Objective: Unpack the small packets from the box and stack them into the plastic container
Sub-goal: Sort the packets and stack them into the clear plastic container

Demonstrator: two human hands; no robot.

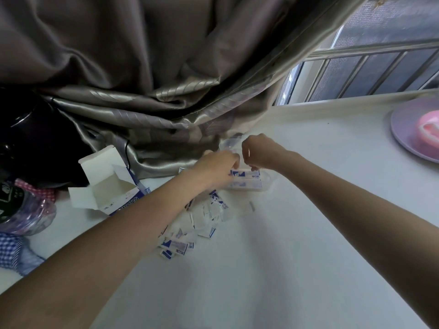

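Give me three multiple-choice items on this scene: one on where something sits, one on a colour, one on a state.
1. Where does the loose pile of packets lie?
A. inside the box
B. on the white table, under the left forearm
C. on the plate

2. What colour is the plate at the right edge?
A. purple
B. green
C. black

3. In what state is the cardboard box?
A. sealed
C. crushed flat
B. open, flaps spread

Key: 1 B, packets are scattered on the table; 2 A, its rim reads lilac; 3 B, the white inside shows.
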